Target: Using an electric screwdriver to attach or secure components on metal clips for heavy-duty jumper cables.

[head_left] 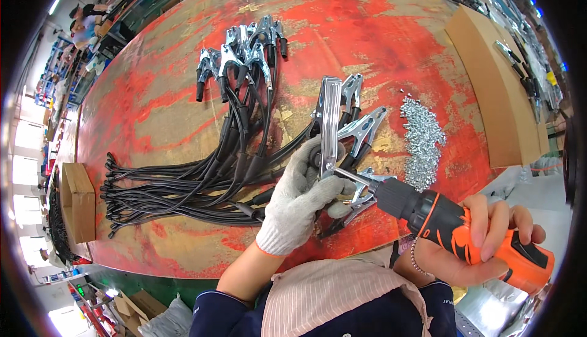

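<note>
The broad desk [367, 37], painted red and worn through to brown, carries everything in hand. Across its left half lies a long bundle of black rubber-sheathed cables [177, 181], some of them running up to a cluster of shiny silver metal spring clamps [244, 53] at the far side. The orange-and-black pistol-shaped power driver [455, 234] is gripped in the bare right hand [465, 263], fingers wrapped over its body. The left hand [296, 199], in a white knitted glove, pinches a long silver metal clamp [331, 117] upright above the desk, near the cables. The driver's thin steel bit [353, 175] reaches the clamp's lower end, close to the gloved fingertips; whether a screw sits there is too small to tell. The step in hand looks like screw-driving. The next move seems to call for a firm pinch and the bit kept in line, clear of the glove. Smallest are the loose silver screws [423, 147], heaped right of the clamps.
</note>
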`<act>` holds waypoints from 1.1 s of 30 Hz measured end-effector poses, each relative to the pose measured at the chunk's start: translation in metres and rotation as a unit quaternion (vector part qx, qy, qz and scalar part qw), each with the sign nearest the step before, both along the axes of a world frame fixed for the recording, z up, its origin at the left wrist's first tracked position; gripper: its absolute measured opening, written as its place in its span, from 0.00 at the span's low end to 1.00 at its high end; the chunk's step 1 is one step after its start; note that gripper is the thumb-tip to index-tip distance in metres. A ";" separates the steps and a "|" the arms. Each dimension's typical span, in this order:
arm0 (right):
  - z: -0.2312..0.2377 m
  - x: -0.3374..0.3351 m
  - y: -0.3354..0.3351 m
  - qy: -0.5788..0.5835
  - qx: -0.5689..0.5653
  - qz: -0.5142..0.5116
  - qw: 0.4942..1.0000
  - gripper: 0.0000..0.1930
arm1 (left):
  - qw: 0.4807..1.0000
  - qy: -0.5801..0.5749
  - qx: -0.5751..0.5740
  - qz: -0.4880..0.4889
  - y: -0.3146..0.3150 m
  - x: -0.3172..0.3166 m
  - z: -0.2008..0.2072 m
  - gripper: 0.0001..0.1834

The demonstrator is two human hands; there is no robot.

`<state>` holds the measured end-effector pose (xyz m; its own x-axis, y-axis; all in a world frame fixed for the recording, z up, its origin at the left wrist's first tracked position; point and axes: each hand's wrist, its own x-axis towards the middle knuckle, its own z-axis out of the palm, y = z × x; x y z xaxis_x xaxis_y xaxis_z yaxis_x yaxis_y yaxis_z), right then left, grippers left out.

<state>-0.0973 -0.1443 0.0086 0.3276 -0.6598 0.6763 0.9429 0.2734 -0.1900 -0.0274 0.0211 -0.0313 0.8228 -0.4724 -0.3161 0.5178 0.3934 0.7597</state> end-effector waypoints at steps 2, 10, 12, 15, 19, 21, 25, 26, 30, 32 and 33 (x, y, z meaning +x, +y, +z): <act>-0.001 -0.001 0.000 0.036 0.000 -0.017 0.999 0.36 | 1.000 -0.006 0.005 0.010 -0.001 0.000 0.001 0.33; 0.004 0.005 0.005 0.003 -0.047 -0.029 0.998 0.32 | 0.997 -0.043 0.063 0.033 -0.008 -0.006 -0.001 0.34; 0.004 0.001 -0.002 -0.010 -0.084 0.012 0.996 0.29 | 0.996 -0.049 0.073 0.027 -0.007 -0.007 -0.004 0.33; 0.006 0.009 -0.007 -0.046 -0.125 0.075 0.988 0.29 | 0.996 -0.049 0.077 0.019 -0.006 -0.008 -0.005 0.32; 0.014 0.017 -0.009 0.001 -0.214 0.092 0.973 0.32 | 0.996 -0.034 0.079 0.011 -0.009 -0.008 -0.004 0.31; 0.006 0.011 -0.010 -0.016 -0.202 0.094 0.975 0.42 | 0.996 -0.025 0.083 0.005 -0.010 -0.008 -0.005 0.31; 0.005 0.015 -0.001 0.000 -0.217 0.078 0.973 0.36 | 0.996 -0.026 0.089 -0.012 -0.009 -0.009 -0.012 0.29; 0.005 0.016 -0.001 -0.004 -0.227 0.084 0.970 0.36 | 0.995 -0.035 0.089 -0.017 -0.008 -0.009 -0.016 0.29; -0.005 0.018 -0.004 -0.046 -0.226 0.090 0.969 0.40 | 0.995 0.001 0.075 -0.061 -0.006 -0.006 -0.025 0.28; -0.005 0.017 -0.010 -0.037 -0.234 0.092 0.967 0.40 | 0.996 0.005 0.070 -0.059 -0.010 -0.006 -0.026 0.28; -0.004 0.017 -0.013 -0.039 -0.235 0.088 0.967 0.40 | 0.991 -0.039 0.112 -0.056 -0.012 -0.006 -0.026 0.28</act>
<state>-0.0800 -0.1576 0.0046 0.3435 -0.2116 0.9150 0.9058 0.3320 -0.2633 -0.0337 0.0092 -0.0575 0.7958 -0.4865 -0.3607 0.4845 0.1540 0.8611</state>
